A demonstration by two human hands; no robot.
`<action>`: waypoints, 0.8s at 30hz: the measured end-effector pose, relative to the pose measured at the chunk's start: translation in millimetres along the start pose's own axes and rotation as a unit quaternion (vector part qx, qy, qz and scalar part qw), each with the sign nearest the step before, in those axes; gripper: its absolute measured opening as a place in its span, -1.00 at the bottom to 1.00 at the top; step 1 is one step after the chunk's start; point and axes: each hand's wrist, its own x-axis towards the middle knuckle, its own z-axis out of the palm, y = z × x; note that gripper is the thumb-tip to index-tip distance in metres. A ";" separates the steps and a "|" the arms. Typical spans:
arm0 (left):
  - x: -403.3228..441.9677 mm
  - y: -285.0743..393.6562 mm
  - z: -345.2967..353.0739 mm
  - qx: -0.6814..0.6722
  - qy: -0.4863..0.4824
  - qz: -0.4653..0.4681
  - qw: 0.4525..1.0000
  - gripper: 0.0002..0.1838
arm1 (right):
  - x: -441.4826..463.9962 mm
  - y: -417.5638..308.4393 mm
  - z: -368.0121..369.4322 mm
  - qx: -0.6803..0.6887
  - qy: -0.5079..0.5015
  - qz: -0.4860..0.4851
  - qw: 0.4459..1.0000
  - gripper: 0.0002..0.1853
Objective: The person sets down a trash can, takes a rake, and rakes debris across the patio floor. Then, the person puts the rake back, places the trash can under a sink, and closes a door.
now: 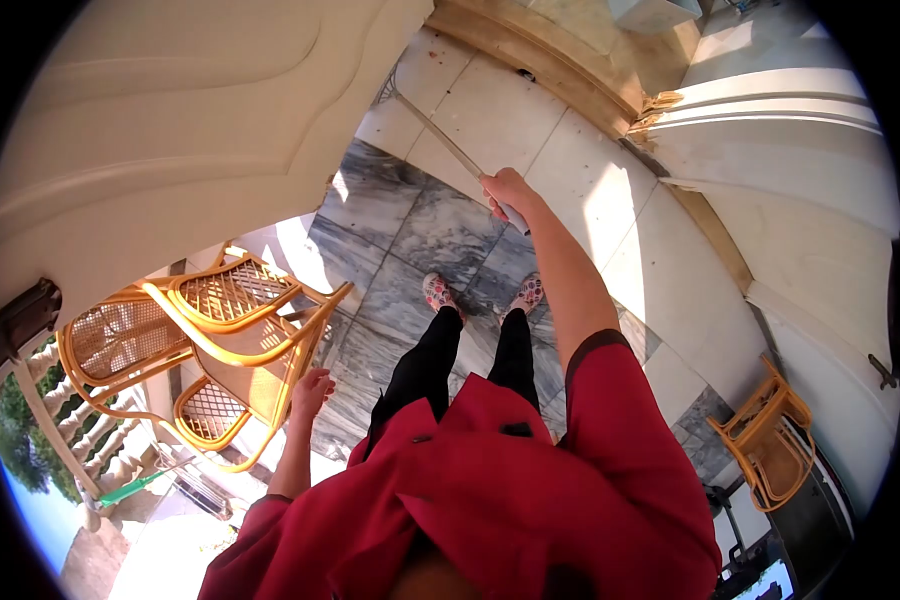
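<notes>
My right hand [510, 196] is closed round the pale grip of a long-handled tool [438, 132]. The thin shaft slants up and to the left, and its small head, which looks like a fan of wires, is beside the edge of a white panel door. I cannot tell its exact kind. Lower down, my left hand [312, 392] hangs with loosely bent fingers and nothing visible in it. Closest to that hand is a rattan chair [235, 350] with woven seat and back; whether they touch I cannot tell.
The white panel door [180, 110] fills the upper left. A wooden door sill [560, 75] runs along the top. Grey marble tiles [410, 225] lie under my feet. At right are another white door [810, 210] and a small rattan chair [770, 440]. A balustrade [85, 430] stands at far left.
</notes>
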 end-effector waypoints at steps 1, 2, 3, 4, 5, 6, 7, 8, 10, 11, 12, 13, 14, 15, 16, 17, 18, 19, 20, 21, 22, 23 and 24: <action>-0.3 -2.4 -1.1 -0.002 0.003 -0.005 1.000 -0.77 | 5.7 -10.5 -5.7 -0.052 0.045 -0.017 0.997 -0.68; 1.4 -3.4 -1.3 -0.003 0.004 -0.004 1.000 -0.77 | 6.8 -25.1 -12.7 -0.105 0.090 -0.035 0.990 -0.69; 2.5 -4.3 -0.8 -0.003 0.004 -0.004 1.000 -0.77 | 9.7 -33.1 -18.4 -0.110 0.093 -0.037 0.989 -0.68; 2.5 -5.3 0.1 -0.004 0.003 -0.004 1.000 -0.76 | 12.4 -36.9 -25.3 -0.116 0.097 -0.038 0.988 -0.68; 3.1 -5.5 1.8 -0.001 0.004 -0.008 1.000 -0.76 | 12.0 -35.6 -31.0 -0.121 0.101 -0.039 0.987 -0.67; 5.7 -4.0 4.7 0.002 0.005 -0.011 1.000 -0.76 | 11.2 -27.7 -37.3 -0.108 0.089 -0.025 0.990 -0.66; 7.8 -1.4 8.2 0.004 0.006 -0.012 1.000 -0.76 | 11.3 -15.6 -45.7 -0.095 0.077 -0.013 0.992 -0.66; 8.3 2.1 10.8 0.003 0.002 -0.008 1.000 -0.76 | 7.2 -7.1 -53.3 -0.083 0.065 -0.002 0.994 -0.65; 9.3 10.7 17.1 -0.002 -0.008 0.004 1.000 -0.76 | -16.8 14.0 -61.4 -0.030 0.051 0.015 0.998 -0.65; 8.9 14.6 20.6 -0.005 -0.013 0.014 1.000 -0.77 | -36.0 19.4 -62.3 -0.016 0.055 0.024 0.998 -0.64; 8.4 18.3 24.0 -0.008 -0.017 0.023 1.000 -0.77 | -55.4 24.1 -62.1 -0.002 0.059 0.031 0.998 -0.64; 7.2 20.3 26.3 -0.012 -0.021 0.031 0.999 -0.77 | -73.0 31.0 -61.5 -0.022 0.068 0.021 0.997 -0.64; 8.2 18.8 29.2 -0.019 -0.020 0.048 0.998 -0.77 | -89.9 37.7 -60.5 -0.043 0.077 0.011 0.996 -0.64; 9.1 19.3 30.7 -0.015 -0.024 0.055 0.998 -0.77 | -103.1 45.8 -57.5 -0.087 0.093 0.015 0.992 -0.65; 9.3 19.4 32.2 -0.010 -0.027 0.061 0.998 -0.77 | -121.3 47.6 -52.7 -0.164 0.118 -0.016 0.979 -0.65; 9.2 18.2 34.1 -0.004 -0.030 0.065 0.997 -0.77 | -135.1 44.9 -49.6 -0.239 0.142 -0.047 0.959 -0.66; 11.3 16.0 35.2 0.004 -0.034 0.070 0.997 -0.77 | -138.8 39.7 -49.0 -0.250 0.134 -0.052 0.957 -0.65; 14.7 13.4 34.8 0.012 -0.037 0.074 0.997 -0.77 | -141.7 35.3 -47.7 -0.260 0.127 -0.058 0.955 -0.65; 16.6 10.3 34.6 0.022 -0.041 0.077 0.996 -0.77 | -146.1 32.9 -48.0 -0.270 0.119 -0.062 0.954 -0.65; 17.9 7.5 35.0 0.014 -0.034 0.070 0.997 -0.77 | -149.7 29.1 -54.8 -0.231 0.092 -0.035 0.968 -0.66; 21.2 6.4 35.4 0.006 -0.027 0.064 0.998 -0.77 | -148.4 21.6 -68.5 -0.191 0.067 -0.008 0.979 -0.66; 21.3 5.4 34.9 -0.002 -0.020 0.057 0.998 -0.77 | -146.9 15.3 -82.7 -0.150 0.039 0.019 0.988 -0.67; 17.6 6.4 33.8 -0.004 -0.015 0.055 0.998 -0.77 | -146.4 14.4 -101.5 -0.194 0.039 0.024 0.980 -0.66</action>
